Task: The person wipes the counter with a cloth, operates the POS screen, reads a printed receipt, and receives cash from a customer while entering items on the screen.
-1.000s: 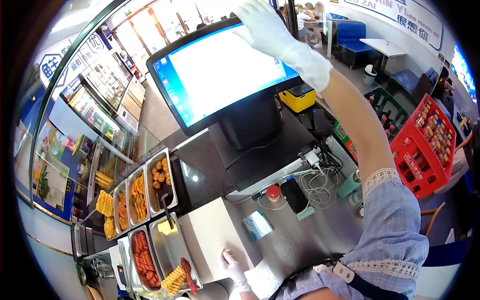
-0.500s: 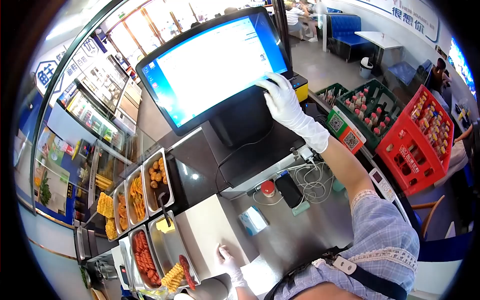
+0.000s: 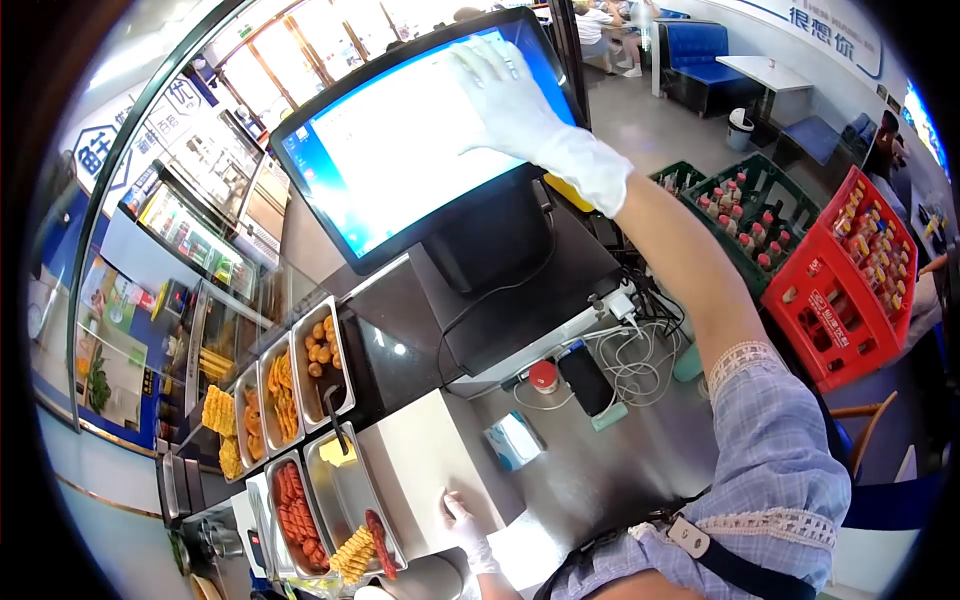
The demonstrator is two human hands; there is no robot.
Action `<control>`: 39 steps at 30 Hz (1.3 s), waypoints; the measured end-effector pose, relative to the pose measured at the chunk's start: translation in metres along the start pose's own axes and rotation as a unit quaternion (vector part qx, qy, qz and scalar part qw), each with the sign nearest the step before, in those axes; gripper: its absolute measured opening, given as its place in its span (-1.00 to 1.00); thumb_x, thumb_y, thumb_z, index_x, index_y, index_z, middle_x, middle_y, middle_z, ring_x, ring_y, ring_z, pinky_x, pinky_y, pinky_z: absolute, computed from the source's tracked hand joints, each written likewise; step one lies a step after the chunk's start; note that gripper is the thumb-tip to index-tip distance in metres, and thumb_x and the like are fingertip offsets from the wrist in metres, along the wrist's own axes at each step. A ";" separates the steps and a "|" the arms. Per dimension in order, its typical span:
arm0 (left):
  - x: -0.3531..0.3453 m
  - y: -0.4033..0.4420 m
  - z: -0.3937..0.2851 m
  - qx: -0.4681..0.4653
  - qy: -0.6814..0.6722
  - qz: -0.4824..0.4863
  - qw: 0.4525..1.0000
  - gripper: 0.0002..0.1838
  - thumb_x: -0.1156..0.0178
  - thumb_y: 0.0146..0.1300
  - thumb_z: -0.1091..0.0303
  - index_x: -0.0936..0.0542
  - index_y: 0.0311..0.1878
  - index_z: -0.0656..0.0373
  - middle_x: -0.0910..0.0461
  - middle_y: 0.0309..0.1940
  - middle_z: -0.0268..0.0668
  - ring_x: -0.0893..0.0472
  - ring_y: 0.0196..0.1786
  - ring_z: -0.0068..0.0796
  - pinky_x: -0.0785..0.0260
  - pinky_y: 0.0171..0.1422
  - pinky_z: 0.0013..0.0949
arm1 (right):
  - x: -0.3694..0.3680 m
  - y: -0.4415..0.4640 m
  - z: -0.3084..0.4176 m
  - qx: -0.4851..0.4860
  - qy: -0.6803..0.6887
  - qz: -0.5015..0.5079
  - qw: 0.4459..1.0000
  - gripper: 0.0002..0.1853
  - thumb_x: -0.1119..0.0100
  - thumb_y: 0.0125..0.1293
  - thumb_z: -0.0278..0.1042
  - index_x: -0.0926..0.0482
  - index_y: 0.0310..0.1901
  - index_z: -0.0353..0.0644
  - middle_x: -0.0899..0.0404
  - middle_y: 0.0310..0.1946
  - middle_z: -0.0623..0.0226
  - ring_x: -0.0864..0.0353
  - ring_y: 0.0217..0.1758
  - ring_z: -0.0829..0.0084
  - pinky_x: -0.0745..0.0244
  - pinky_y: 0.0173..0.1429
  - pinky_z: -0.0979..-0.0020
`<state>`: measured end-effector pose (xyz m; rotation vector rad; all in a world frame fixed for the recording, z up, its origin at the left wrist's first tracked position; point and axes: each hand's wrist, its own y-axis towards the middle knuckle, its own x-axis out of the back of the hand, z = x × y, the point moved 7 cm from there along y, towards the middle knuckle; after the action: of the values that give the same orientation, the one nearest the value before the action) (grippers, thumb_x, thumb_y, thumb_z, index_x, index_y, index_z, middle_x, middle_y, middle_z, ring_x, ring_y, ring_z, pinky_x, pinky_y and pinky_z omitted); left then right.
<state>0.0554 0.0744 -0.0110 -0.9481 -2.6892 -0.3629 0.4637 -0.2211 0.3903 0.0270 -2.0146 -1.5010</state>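
White-gloved right grip [image 3: 510,112] spreads empty before one monitor [image 3: 390,150]; left grip [image 3: 460,520], loosely curled, contents unclear, lies over one board [image 3: 422,455].

A head-worn camera looks forward and steeply down across the tabletop [image 3: 625,475] in a single wide-angle view, its curved edges falling to black. The wearer's plaid sleeve [image 3: 770,450] looms at close range at lower right; the monitor [image 3: 385,165] faces the lens a little farther off, sloping upward to the right, while a blue booth seat [image 3: 695,50] lies well beyond.
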 end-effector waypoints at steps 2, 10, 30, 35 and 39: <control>0.000 0.000 -0.001 -0.001 0.000 -0.003 1.000 -0.79 -0.01 0.48 0.40 -0.57 0.02 0.26 -0.55 -0.41 -0.42 -0.42 -0.43 -0.72 -0.29 -0.35 -0.62 | -0.011 0.019 0.017 0.054 -0.053 0.074 0.994 0.24 -0.43 -0.08 0.32 0.03 0.51 -0.15 0.01 0.50 0.04 0.17 0.61 0.06 0.28 0.58 -0.08; 0.001 -0.002 -0.008 0.007 0.016 -0.005 1.000 -0.79 -0.03 0.47 0.41 -0.58 0.03 0.26 -0.58 -0.37 -0.38 -0.44 -0.39 -0.69 -0.33 -0.30 -0.59 | -0.034 0.067 0.028 0.117 -0.225 0.134 0.958 0.18 -0.41 -0.03 0.31 -0.01 0.50 -0.14 -0.05 0.48 0.09 0.04 0.57 0.11 0.19 0.57 -0.07; 0.000 -0.003 -0.006 0.019 -0.010 0.000 1.000 -0.78 -0.02 0.47 0.41 -0.58 0.02 0.28 -0.56 -0.39 -0.40 -0.42 -0.42 -0.71 -0.30 -0.34 -0.61 | 0.006 0.012 -0.009 0.077 -0.091 0.014 0.993 0.11 -0.40 -0.01 0.28 -0.09 0.47 -0.14 -0.16 0.40 0.09 -0.04 0.53 0.15 0.17 0.54 -0.10; 0.001 -0.002 -0.010 0.025 -0.003 -0.001 1.000 -0.76 -0.04 0.45 0.42 -0.56 0.07 0.28 -0.61 -0.36 -0.35 -0.50 -0.37 -0.63 -0.37 -0.26 -0.56 | 0.002 0.042 0.005 0.091 -0.148 0.067 0.983 0.25 -0.42 -0.14 0.38 -0.02 0.49 -0.13 -0.13 0.43 0.12 0.04 0.56 0.17 0.27 0.56 -0.09; 0.002 -0.002 -0.001 0.022 0.004 -0.005 1.000 -0.77 -0.04 0.44 0.44 -0.57 0.06 0.27 -0.62 -0.35 -0.34 -0.50 -0.37 -0.62 -0.38 -0.25 -0.55 | -0.007 0.063 0.035 0.109 -0.200 0.125 0.966 0.36 -0.48 -0.28 0.39 0.04 0.51 -0.09 -0.07 0.49 0.19 0.07 0.59 0.18 0.28 0.58 -0.11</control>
<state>0.0529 0.0736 -0.0099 -0.9191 -2.6848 -0.3060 0.4740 -0.1657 0.4362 -0.4591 -2.3868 -1.1885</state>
